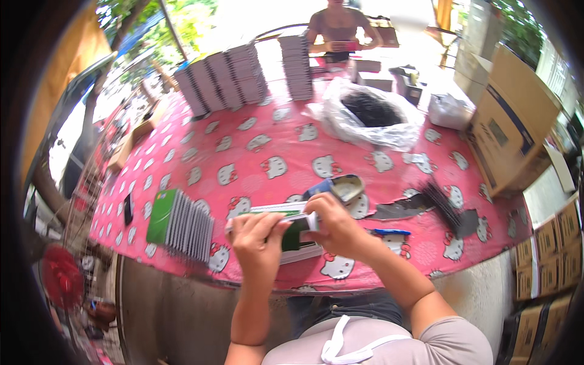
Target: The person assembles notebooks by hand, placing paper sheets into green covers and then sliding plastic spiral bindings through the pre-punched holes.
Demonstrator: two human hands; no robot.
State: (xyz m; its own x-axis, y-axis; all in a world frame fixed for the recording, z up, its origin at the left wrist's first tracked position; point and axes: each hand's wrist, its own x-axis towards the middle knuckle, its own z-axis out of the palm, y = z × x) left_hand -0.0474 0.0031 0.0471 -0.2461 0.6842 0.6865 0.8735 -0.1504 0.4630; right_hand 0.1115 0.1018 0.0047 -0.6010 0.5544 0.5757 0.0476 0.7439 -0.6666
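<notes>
My left hand (258, 238) grips the left part of a green-covered booklet (293, 235), its fingers curled over the top edge. On the opposite side, my right hand (333, 226) pinches the booklet's right edge between thumb and fingers. The booklet is tilted up over white-paged booklets (302, 254) lying on the table. A blue-and-cream open container (344, 187) sits just beyond my right hand, and a blue pen (389, 232) lies to its right. Left of my left hand stands a leaning row of wire-bound green notebooks (182, 225).
Tall notebook stacks (228, 76) line the far edge of the pink tablecloth (255, 164). A plastic bag (389, 137) holds black pieces. Black binding wires (441, 204) lie right, near a cardboard box (508, 131). A phone (128, 209) lies left. Another person (340, 33) sits opposite.
</notes>
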